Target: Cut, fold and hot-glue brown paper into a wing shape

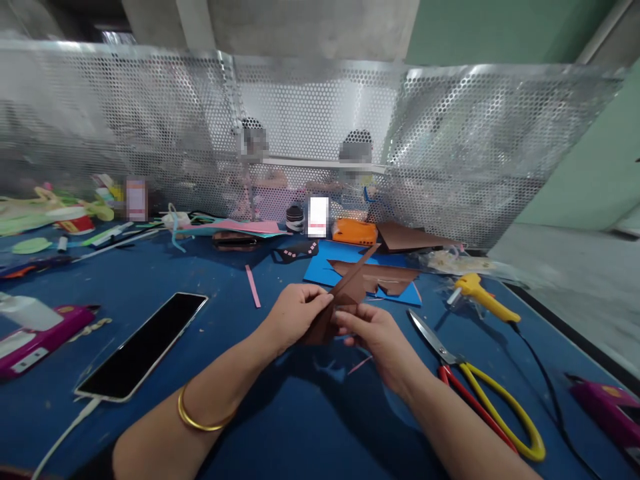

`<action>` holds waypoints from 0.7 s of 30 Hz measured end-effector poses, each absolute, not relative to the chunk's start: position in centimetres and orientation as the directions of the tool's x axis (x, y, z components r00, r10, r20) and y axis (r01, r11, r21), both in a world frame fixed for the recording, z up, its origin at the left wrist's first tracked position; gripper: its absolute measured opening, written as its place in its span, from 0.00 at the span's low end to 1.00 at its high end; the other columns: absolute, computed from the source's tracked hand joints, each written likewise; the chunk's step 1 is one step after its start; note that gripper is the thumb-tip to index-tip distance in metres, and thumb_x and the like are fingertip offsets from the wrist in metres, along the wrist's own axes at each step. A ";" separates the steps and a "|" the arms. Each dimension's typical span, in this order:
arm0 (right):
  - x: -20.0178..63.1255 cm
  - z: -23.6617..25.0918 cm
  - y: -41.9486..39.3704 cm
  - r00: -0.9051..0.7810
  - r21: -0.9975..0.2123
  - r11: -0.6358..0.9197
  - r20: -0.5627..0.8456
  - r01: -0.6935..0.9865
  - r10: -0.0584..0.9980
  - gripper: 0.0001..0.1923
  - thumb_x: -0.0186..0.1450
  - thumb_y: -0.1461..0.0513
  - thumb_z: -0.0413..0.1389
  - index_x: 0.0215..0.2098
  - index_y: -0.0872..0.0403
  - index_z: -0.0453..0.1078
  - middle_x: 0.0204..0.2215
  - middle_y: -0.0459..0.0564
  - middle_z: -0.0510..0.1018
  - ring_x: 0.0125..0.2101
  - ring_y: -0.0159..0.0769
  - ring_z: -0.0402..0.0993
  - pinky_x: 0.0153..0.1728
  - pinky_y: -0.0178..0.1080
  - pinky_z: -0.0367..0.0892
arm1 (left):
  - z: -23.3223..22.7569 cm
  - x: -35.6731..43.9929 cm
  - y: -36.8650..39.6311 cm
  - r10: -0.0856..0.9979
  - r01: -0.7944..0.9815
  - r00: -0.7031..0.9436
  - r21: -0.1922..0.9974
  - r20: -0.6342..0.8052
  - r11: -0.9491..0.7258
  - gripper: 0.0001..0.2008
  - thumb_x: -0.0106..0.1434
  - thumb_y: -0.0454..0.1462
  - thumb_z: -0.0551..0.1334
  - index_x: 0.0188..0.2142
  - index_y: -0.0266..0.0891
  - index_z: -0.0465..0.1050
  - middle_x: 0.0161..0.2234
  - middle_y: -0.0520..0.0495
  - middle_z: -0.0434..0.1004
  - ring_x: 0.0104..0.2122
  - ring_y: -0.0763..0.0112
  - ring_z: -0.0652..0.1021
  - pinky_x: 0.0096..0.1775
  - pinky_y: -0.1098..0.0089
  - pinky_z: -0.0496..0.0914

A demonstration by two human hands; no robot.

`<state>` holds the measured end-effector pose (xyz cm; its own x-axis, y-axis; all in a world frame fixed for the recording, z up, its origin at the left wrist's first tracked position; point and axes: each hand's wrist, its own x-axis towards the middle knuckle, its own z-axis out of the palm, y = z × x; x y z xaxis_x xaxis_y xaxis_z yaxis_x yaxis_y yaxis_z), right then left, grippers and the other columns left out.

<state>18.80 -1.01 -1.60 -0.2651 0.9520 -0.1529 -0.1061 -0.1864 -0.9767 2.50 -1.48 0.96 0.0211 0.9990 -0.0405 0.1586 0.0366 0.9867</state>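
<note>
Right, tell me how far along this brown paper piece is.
Done: brown shapes are already cut, with offcuts lying on the blue sheet, and the scissors are set down on the table. In hand: the left hand and right hand both pinch a folded brown paper piece. Left: it looks unglued; the yellow glue gun lies untouched.

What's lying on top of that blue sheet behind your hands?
On the blue sheet lie cut brown paper pieces with jagged edges. The folded brown piece held by both hands hides the sheet's near edge, so anything there is covered.
</note>
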 end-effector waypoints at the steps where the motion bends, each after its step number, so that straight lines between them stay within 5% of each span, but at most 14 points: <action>1: 18.7 -1.7 -1.1 -0.291 -0.976 -0.199 -0.167 -0.084 0.942 0.21 0.48 0.50 0.69 0.32 0.57 0.79 0.27 0.50 0.80 0.25 0.31 0.73 0.25 0.32 0.65 | 1.0 2.5 -1.5 1.000 0.179 0.005 0.984 -0.020 0.019 0.16 0.53 0.48 0.65 0.21 0.37 0.72 0.19 0.52 0.72 0.19 0.73 0.69 0.23 0.73 0.62; 12: 17.8 -2.3 -1.7 -0.228 -0.998 -0.061 -0.059 0.001 0.972 0.14 0.52 0.56 0.65 0.16 0.53 0.69 0.13 0.42 0.70 0.17 0.28 0.63 0.22 0.33 0.59 | 0.9 3.1 -2.1 0.996 0.384 0.000 0.919 0.093 -0.086 0.17 0.59 0.47 0.59 0.20 0.40 0.71 0.19 0.51 0.72 0.23 0.68 0.71 0.28 0.70 0.61; 21: 17.9 -1.8 -1.5 -0.308 -0.978 -0.197 -0.167 -0.070 0.937 0.19 0.52 0.48 0.66 0.26 0.56 0.76 0.22 0.49 0.77 0.20 0.29 0.70 0.18 0.31 0.60 | 0.9 2.9 -1.8 0.988 0.563 -0.011 0.817 0.156 -0.123 0.15 0.62 0.43 0.56 0.20 0.42 0.68 0.19 0.51 0.71 0.23 0.67 0.69 0.29 0.69 0.57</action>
<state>17.92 -1.53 -1.84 -0.3078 0.9367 -0.1668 -0.0702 -0.1972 -0.9779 2.92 -1.84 0.92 -0.0107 0.9877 0.1560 0.5633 -0.1230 0.8170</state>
